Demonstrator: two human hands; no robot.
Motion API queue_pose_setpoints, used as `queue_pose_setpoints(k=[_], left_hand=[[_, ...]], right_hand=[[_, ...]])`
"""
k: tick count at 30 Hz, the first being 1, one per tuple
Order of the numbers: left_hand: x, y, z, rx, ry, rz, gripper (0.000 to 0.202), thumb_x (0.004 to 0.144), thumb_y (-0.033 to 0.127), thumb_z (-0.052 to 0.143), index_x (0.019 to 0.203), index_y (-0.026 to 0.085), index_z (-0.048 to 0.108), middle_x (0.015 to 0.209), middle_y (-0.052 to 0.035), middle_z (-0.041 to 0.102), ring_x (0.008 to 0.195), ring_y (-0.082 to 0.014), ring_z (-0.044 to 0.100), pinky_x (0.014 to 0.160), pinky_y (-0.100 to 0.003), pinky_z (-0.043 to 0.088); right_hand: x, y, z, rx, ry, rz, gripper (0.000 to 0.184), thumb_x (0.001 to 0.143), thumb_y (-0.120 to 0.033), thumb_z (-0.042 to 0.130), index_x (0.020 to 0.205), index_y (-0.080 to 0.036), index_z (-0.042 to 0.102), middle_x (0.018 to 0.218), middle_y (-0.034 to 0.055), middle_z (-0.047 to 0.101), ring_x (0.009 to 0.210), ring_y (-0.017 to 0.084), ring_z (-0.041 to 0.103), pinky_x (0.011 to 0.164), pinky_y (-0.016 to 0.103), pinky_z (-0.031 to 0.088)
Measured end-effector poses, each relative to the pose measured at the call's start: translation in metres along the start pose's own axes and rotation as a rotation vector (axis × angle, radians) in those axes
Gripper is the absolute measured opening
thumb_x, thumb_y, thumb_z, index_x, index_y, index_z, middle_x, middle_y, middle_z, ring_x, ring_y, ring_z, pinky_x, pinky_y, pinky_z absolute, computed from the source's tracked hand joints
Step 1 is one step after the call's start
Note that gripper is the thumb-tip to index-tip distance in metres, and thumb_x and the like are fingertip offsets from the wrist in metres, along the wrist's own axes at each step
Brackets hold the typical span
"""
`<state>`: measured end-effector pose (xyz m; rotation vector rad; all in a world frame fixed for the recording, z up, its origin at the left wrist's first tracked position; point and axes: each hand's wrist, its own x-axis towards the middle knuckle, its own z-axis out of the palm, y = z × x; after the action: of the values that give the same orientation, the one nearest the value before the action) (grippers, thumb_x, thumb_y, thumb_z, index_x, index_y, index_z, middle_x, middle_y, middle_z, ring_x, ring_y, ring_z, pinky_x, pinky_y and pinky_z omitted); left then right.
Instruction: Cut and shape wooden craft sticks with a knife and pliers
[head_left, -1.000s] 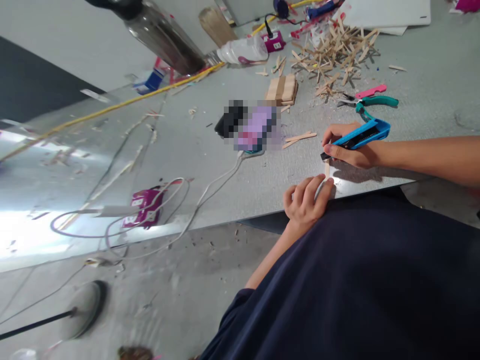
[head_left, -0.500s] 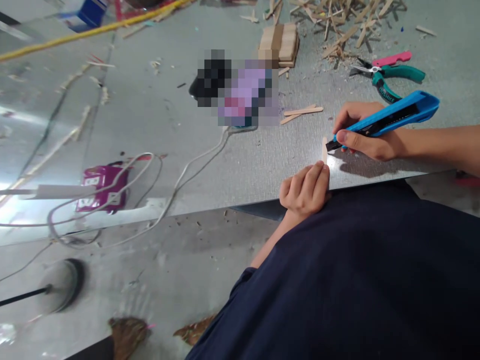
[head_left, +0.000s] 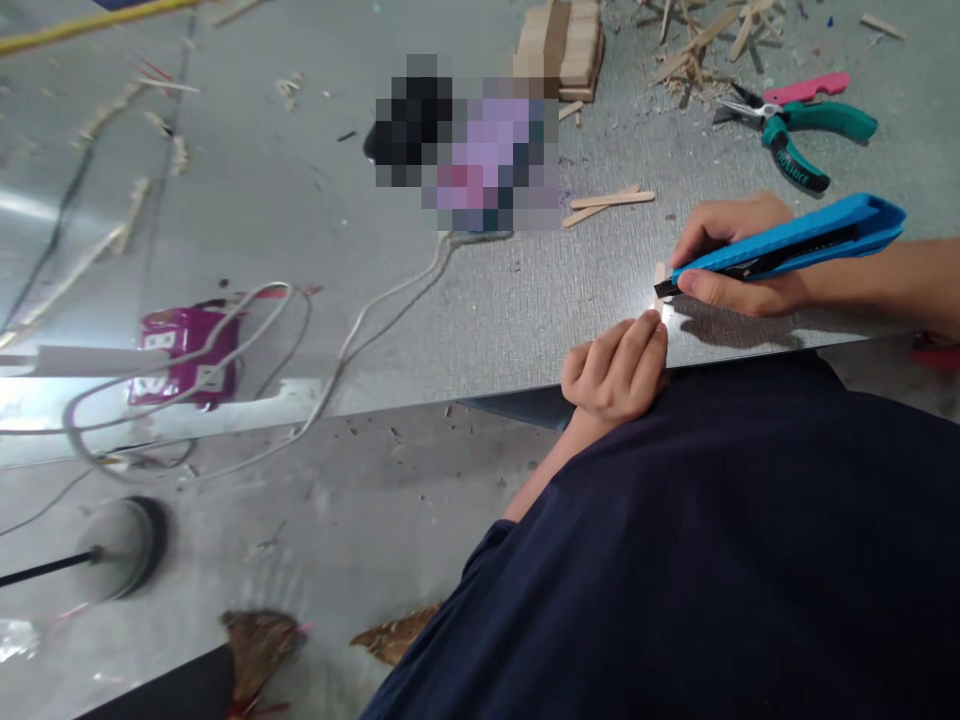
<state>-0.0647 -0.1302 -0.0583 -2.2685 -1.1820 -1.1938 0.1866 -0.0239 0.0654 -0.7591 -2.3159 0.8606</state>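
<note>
Near the table's front edge, my left hand (head_left: 616, 368) is closed on a wooden craft stick (head_left: 660, 275), whose far end sticks out past the fingertips. My right hand (head_left: 739, 265) grips a blue utility knife (head_left: 814, 238) by the front of its body, with the handle slanting up to the right. The knife's dark tip lies at the stick, just beyond my left fingers; whether the blade cuts into the wood I cannot tell. Two loose craft sticks (head_left: 611, 203) lie crossed a little farther back.
Green-handled pliers (head_left: 814, 130) lie behind my right hand beside a pink tool (head_left: 810, 88). A bundle of craft sticks (head_left: 577, 50) and a pile of stick scraps (head_left: 705, 45) are at the back. To the left, a white cable (head_left: 352, 345) loops over a purple object (head_left: 187, 355).
The knife tip has moved slightly onto the stick, and the handle has swung a little. Both hands keep their holds. The whole view has shifted slightly.
</note>
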Motion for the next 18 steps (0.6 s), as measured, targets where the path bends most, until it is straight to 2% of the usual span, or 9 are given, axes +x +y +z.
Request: queue_pose_setpoints(k=[3, 5, 11, 18], left_hand=[[0.018, 0.004, -0.002, 0.066, 0.198, 0.100, 0.030, 0.117, 0.042, 0.063, 0.130, 0.027, 0.085, 0.116, -0.0063, 0.096, 0.093, -0.0251, 0.088, 0.072, -0.041, 0.048], [0.027, 0.006, -0.004, 0.129, 0.225, 0.142, 0.026, 0.117, 0.037, 0.064, 0.120, 0.024, 0.086, 0.108, -0.0046, 0.096, 0.086, -0.0225, 0.086, 0.071, -0.041, 0.047], [0.033, 0.007, -0.006, 0.148, 0.220, 0.161, 0.026, 0.117, 0.036, 0.063, 0.112, 0.024, 0.085, 0.106, -0.0037, 0.096, 0.081, -0.0223, 0.085, 0.070, -0.042, 0.046], [0.029, 0.005, -0.004, 0.146, 0.219, 0.162, 0.025, 0.117, 0.038, 0.063, 0.117, 0.028, 0.087, 0.112, -0.0026, 0.096, 0.086, -0.0227, 0.085, 0.072, -0.042, 0.047]], right_hand=[[0.002, -0.001, 0.000, -0.036, 0.002, -0.004, 0.029, 0.108, -0.053, 0.069, 0.107, -0.026, 0.078, 0.102, 0.0030, 0.089, 0.087, 0.023, 0.081, 0.078, 0.036, 0.061], [0.003, 0.000, 0.000, -0.043, 0.003, -0.011, 0.031, 0.108, -0.055, 0.066, 0.106, -0.026, 0.078, 0.101, 0.0019, 0.089, 0.085, 0.022, 0.081, 0.076, 0.035, 0.060], [0.004, 0.007, 0.001, -0.058, 0.008, -0.042, 0.035, 0.109, -0.059, 0.067, 0.108, -0.026, 0.078, 0.099, 0.0030, 0.088, 0.078, 0.021, 0.078, 0.074, 0.035, 0.060], [0.004, 0.007, 0.003, -0.030, 0.013, -0.057, 0.034, 0.108, -0.058, 0.070, 0.107, -0.026, 0.077, 0.097, 0.0039, 0.088, 0.070, 0.018, 0.071, 0.072, 0.033, 0.057]])
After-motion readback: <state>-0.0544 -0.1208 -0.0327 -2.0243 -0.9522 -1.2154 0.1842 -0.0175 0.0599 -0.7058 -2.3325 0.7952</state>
